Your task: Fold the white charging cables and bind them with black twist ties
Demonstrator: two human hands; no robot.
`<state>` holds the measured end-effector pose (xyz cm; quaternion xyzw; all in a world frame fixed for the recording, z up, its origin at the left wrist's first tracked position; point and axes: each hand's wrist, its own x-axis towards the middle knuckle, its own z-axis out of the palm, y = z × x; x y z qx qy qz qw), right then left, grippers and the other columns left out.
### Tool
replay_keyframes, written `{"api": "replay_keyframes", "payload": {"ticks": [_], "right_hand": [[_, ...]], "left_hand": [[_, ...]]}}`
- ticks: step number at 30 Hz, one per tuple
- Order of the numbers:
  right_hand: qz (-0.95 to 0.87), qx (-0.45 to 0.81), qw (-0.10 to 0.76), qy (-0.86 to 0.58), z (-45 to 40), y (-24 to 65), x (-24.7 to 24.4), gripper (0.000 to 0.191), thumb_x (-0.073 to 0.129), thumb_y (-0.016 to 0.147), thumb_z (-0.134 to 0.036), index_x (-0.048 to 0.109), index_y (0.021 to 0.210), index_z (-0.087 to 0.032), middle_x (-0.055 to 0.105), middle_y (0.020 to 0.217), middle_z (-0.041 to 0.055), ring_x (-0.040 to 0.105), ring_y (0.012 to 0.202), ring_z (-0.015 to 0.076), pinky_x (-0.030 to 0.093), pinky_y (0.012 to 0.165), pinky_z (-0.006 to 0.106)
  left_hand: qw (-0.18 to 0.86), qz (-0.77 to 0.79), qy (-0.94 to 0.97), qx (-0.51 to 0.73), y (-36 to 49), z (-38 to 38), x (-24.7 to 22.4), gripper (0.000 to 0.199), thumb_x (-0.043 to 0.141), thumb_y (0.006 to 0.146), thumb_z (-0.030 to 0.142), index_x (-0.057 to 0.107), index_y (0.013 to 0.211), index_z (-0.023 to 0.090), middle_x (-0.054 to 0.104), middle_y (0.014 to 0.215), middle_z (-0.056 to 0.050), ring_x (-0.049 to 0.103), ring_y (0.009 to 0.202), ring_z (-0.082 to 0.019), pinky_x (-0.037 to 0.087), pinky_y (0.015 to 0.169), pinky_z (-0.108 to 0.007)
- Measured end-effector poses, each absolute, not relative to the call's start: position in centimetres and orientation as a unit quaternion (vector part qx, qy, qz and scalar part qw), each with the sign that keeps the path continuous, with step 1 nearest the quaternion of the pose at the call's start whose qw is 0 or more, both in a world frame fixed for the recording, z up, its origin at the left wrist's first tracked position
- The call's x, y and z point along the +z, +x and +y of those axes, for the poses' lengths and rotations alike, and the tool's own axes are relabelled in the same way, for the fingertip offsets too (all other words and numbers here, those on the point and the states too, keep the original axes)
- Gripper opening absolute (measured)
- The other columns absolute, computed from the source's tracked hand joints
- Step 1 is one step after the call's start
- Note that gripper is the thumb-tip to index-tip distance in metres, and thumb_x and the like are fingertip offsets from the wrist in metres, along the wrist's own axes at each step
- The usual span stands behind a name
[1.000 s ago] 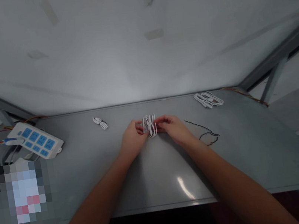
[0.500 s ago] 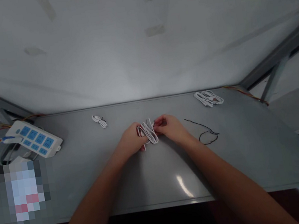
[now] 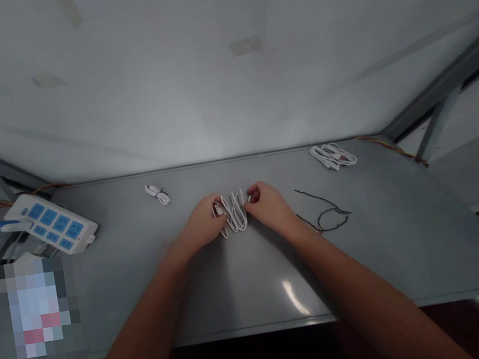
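Left hand [image 3: 201, 224] and right hand [image 3: 268, 205] cover the ends of the white cable [image 3: 233, 211]; which fingers pinch it can't be told, nor its connectors. Blurred block [image 3: 29, 313] at near left hides whatever's there and cuts into the table [image 3: 238, 288]. Power strip [image 3: 50, 223] lead runs off the left edge. Far small coil [image 3: 158, 194] and far-right bundle [image 3: 334, 156] are too small to read plug types. Both forearms are cut by the bottom edge.
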<state>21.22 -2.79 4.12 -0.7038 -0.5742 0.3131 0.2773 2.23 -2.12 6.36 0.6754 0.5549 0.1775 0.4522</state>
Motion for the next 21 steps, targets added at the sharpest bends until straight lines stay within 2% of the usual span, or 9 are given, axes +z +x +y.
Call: {"api": "replay_keyframes", "payload": {"ticks": [4, 9, 13, 16, 19, 21], "right_hand": [[-0.573, 0.308, 0.277, -0.708, -3.0, 21.7, 4.2, 0.022, 0.068, 0.074, -0.014, 0.061, 0.095, -0.019, 0.066, 0.078, -0.0005, 0.059, 0.071, 0.0155, 0.039, 0.065, 0.028], [-0.573, 0.318, 0.284, -0.699, -3.0, 22.1, 4.1, 0.022, 0.067, 0.074, -0.013, 0.06, 0.093, -0.02, 0.067, 0.08, 0.0002, 0.059, 0.07, 0.0153, 0.039, 0.061, 0.027], [-0.568, 0.333, 0.29, -0.695, -2.8, 22.4, 3.9, 0.015, 0.068, 0.076, -0.017, 0.059, 0.088, -0.02, 0.067, 0.078, 0.0013, 0.059, 0.068, 0.0156, 0.04, 0.058, 0.026], [-0.566, 0.332, 0.29, -0.696, -2.8, 22.4, 4.0, 0.006, 0.062, 0.085, -0.022, 0.058, 0.082, -0.021, 0.066, 0.073, 0.0025, 0.06, 0.068, 0.0164, 0.04, 0.057, 0.026], [-0.563, 0.312, 0.286, -0.71, -2.9, 22.0, 4.4, 0.018, 0.06, 0.093, -0.036, 0.056, 0.082, -0.022, 0.066, 0.074, 0.0034, 0.06, 0.069, 0.0175, 0.04, 0.06, 0.028], [-0.567, 0.293, 0.275, -0.719, -3.1, 21.7, 4.6, 0.024, 0.069, 0.088, -0.041, 0.054, 0.083, -0.022, 0.067, 0.078, 0.003, 0.06, 0.071, 0.0181, 0.041, 0.062, 0.03]], "left_hand": [[0.373, 0.583, 0.695, 0.196, 1.4, -1.7, 5.5, 0.031, 0.056, 0.082, 0.012, 0.065, 0.112, 0.016, 0.069, 0.088, -0.005, 0.066, 0.073, -0.018, 0.053, 0.069, -0.03], [0.278, 0.601, 0.724, 0.196, 0.8, -1.3, 5.1, 0.038, 0.05, 0.08, 0.003, 0.064, 0.113, 0.015, 0.066, 0.108, -0.01, 0.065, 0.091, -0.021, 0.052, 0.085, -0.034], [0.25, 0.603, 0.735, 0.184, 0.8, -1.3, 5.1, 0.037, 0.05, 0.08, 0.002, 0.064, 0.112, 0.014, 0.063, 0.11, -0.01, 0.063, 0.095, -0.022, 0.051, 0.089, -0.035], [0.22, 0.627, 0.729, 0.165, 0.5, -1.1, 5.0, 0.037, 0.05, 0.08, 0.002, 0.064, 0.112, 0.013, 0.061, 0.108, -0.011, 0.063, 0.091, -0.022, 0.051, 0.089, -0.036], [0.208, 0.632, 0.728, 0.167, 0.1, -0.9, 4.9, 0.037, 0.05, 0.079, 0.002, 0.064, 0.111, 0.014, 0.061, 0.106, -0.01, 0.063, 0.093, -0.022, 0.051, 0.091, -0.036], [0.211, 0.63, 0.728, 0.172, -0.1, -0.8, 4.8, 0.037, 0.05, 0.079, 0.001, 0.064, 0.111, 0.014, 0.061, 0.106, -0.01, 0.064, 0.093, -0.022, 0.052, 0.092, -0.035]]}}
